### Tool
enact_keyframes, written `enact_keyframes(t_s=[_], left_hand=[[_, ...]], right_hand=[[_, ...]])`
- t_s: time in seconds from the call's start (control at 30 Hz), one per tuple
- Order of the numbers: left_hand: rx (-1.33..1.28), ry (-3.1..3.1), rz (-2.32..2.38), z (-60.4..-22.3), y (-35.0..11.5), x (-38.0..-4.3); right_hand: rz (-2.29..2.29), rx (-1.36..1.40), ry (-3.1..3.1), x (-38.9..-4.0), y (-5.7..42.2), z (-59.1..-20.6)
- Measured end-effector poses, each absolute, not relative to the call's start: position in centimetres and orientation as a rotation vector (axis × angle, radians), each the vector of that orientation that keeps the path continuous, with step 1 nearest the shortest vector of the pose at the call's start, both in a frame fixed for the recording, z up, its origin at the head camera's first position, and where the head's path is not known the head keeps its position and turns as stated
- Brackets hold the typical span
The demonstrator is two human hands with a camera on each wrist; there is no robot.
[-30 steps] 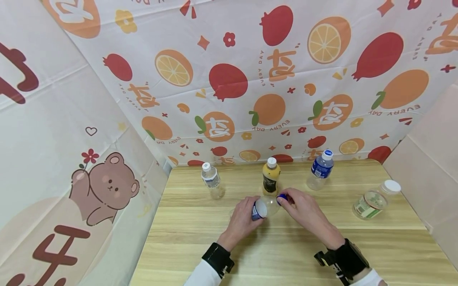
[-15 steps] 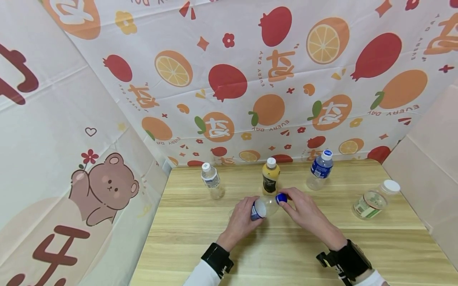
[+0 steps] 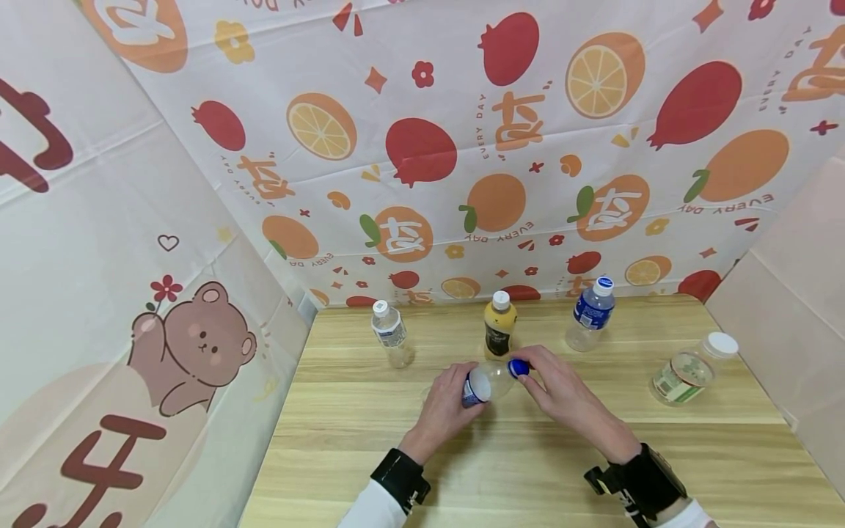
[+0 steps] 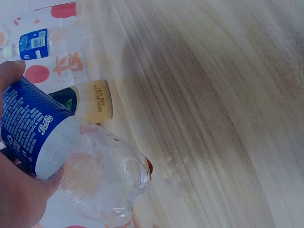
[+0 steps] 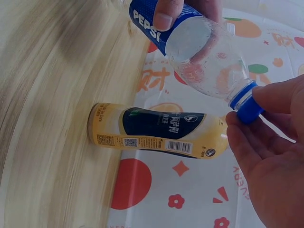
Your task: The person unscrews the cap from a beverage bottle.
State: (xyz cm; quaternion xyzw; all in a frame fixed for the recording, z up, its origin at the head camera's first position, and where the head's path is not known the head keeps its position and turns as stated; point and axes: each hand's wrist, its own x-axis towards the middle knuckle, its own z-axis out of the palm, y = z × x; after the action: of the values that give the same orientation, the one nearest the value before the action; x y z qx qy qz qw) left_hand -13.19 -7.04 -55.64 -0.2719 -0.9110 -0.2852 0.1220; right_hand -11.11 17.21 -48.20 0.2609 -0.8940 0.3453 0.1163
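Fingers of the right hand (image 3: 562, 386) are pinching the cap (image 5: 249, 112).
The left hand (image 3: 451, 400) is gripping the bottle (image 5: 223, 66); squeezing too hard is likely risking a dent.

Sheet-lined nook; wider room type cannot be told. Fruit-printed sheet (image 3: 356, 70) behind worktop (image 3: 515, 477), bear-printed sheet (image 3: 198, 345) left, pale sheet (image 3: 802, 293) right.
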Motion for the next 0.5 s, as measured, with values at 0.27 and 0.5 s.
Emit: enact_keyframes(t_s=[0.27, 0.5], left_hand=[[-0.79, -2.636, -0.835, -55.62, -7.16, -13.19], [-0.788, -2.636, -0.832, -55.54, -7.15, -13.24]], right_hand=[[1.087, 0.666, -2.693, -11.11, 16.84, -47.99], [1.095, 0.286, -2.842, -11.18, 16.38, -47.35]])
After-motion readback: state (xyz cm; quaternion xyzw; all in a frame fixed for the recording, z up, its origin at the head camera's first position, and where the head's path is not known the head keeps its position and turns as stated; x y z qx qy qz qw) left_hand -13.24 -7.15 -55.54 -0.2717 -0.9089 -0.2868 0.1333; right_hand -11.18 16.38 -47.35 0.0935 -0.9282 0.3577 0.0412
